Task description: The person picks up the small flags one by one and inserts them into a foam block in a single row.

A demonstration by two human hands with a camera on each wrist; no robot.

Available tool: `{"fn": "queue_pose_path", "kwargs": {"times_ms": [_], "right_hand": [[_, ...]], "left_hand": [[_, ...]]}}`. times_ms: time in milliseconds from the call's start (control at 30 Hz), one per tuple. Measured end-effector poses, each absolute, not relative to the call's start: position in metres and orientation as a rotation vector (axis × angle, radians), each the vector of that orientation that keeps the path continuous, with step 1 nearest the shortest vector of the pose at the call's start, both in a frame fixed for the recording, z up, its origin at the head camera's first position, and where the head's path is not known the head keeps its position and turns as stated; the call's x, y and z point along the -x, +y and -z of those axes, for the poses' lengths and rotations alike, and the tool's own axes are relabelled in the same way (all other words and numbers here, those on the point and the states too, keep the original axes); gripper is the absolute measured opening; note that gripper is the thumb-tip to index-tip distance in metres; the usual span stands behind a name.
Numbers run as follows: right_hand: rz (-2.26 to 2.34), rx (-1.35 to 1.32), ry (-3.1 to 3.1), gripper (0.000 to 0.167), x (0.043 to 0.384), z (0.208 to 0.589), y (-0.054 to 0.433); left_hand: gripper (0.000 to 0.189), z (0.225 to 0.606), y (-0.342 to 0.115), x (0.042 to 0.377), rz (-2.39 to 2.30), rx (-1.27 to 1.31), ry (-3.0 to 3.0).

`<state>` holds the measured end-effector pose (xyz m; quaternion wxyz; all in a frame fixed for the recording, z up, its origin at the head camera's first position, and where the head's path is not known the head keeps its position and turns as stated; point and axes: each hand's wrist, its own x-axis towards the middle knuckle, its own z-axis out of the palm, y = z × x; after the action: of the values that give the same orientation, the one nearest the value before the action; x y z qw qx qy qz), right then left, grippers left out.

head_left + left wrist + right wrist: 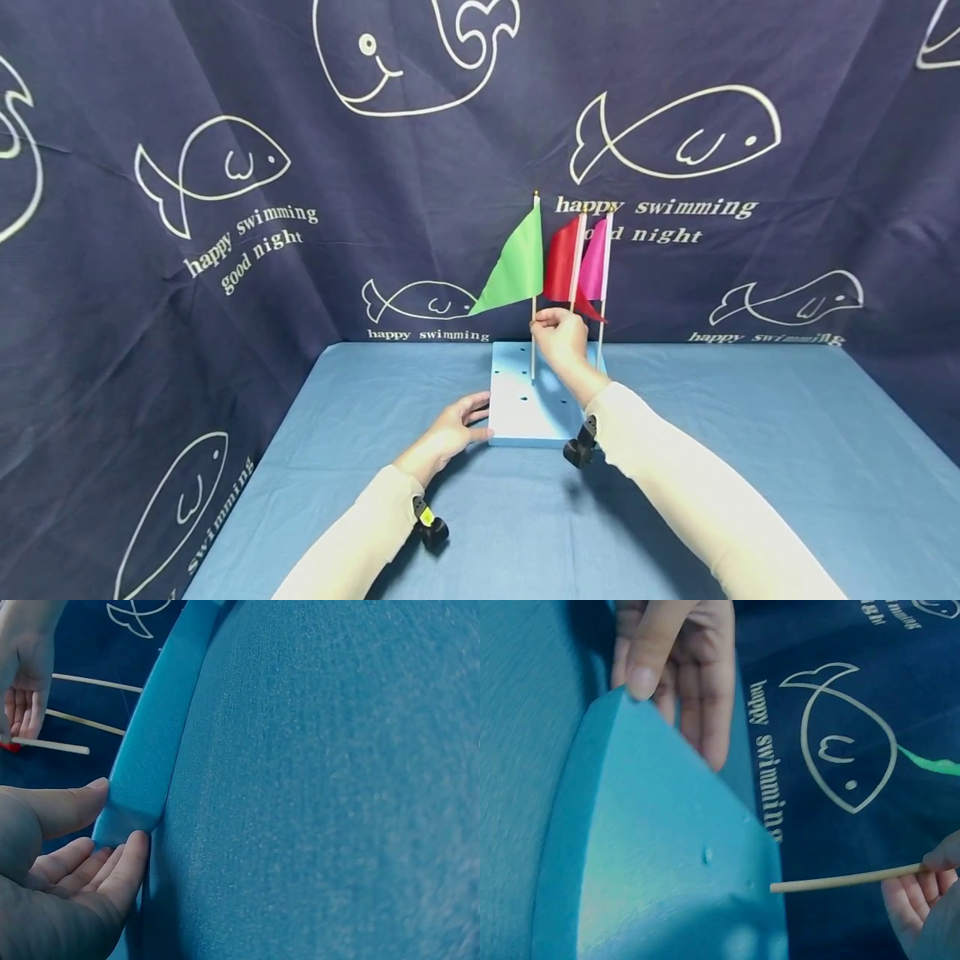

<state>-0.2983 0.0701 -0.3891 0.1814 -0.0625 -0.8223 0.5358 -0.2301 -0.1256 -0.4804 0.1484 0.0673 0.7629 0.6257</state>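
My right hand [562, 337] pinches the thin wooden stick [840, 880] of a green triangular flag [517, 262]. The stick hangs upright, its lower end over a light blue board [517, 421] with several small holes; the left wrist view shows that end free of the board. At the board's front left corner my left hand [453, 429] holds the edge, thumb [641, 681] on the corner and fingers along the side. Behind the right hand, a red flag [558, 262] and a magenta flag [593, 262] stand upright over the board's far right part.
A blue cloth [360, 400] covers the table under the board. Close behind the table's far edge hangs a dark blue curtain [420, 183] with white fish drawings and lettering. Black wrist cameras [433, 533] sit on both sleeves.
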Motion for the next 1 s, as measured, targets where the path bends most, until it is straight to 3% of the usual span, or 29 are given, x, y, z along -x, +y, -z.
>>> {"fn": "queue_pose_path", "kwargs": {"times_ms": [300,1000], "right_hand": [[-1.558,0.067,-2.312,0.012,0.308,0.403,0.066],[-1.522,0.107,-2.372,0.013,0.319,0.417,0.062]], "left_hand": [[0.066,0.482,-0.127,0.231,-1.798,-0.2,2.188],[0.067,0.482,-0.128,0.231,-1.782,-0.207,2.191]]}}
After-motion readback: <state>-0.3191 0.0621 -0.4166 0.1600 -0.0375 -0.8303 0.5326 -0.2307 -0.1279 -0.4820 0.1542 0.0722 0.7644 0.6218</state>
